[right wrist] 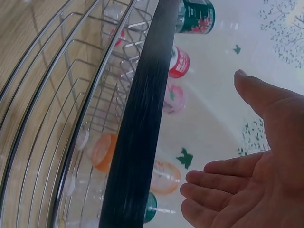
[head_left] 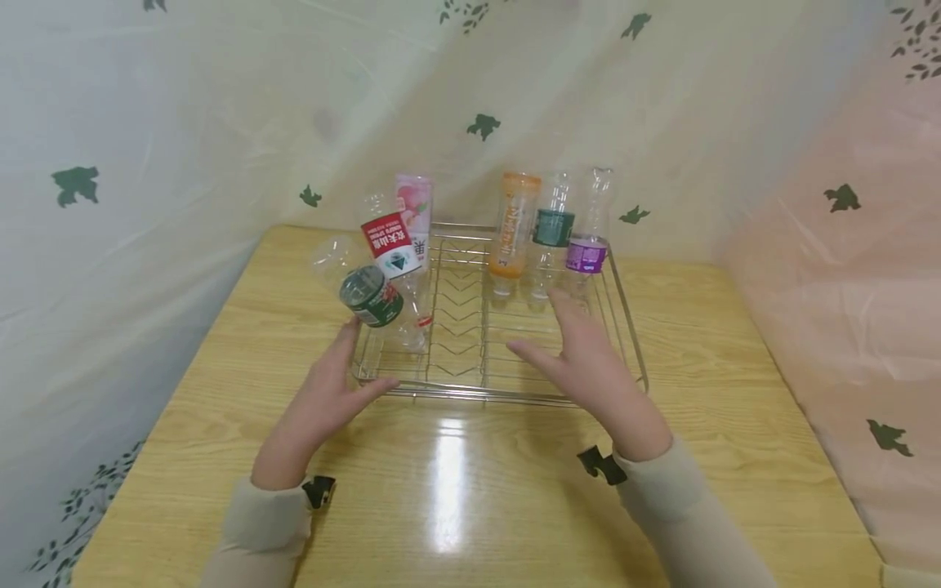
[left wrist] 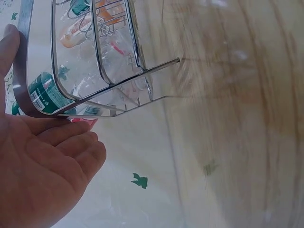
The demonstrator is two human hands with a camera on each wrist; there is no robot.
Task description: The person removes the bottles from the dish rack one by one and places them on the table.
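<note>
A wire rack (head_left: 450,393) stands on the table with several clear plastic bottles leaning in it, necks down. At its left are a green-labelled bottle (head_left: 378,304), a red-labelled bottle (head_left: 390,243) and a pink-labelled bottle (head_left: 414,204). The right side has an orange-labelled bottle (head_left: 516,224), another green-labelled bottle (head_left: 554,228) and a purple-labelled bottle (head_left: 586,254). My left hand (head_left: 323,408) is at the rack's front left corner, fingers extended beside the green-labelled bottle. Over the rack's right part, my right hand (head_left: 591,363) is spread, holding nothing, fingertips below the bottles at the back.
The wooden table (head_left: 529,490) extends in front of the rack and to both sides. A pale cloth (head_left: 243,106) with green leaf shapes hangs behind it and at the sides. Dark strap buckles (head_left: 603,465) show at both wrists.
</note>
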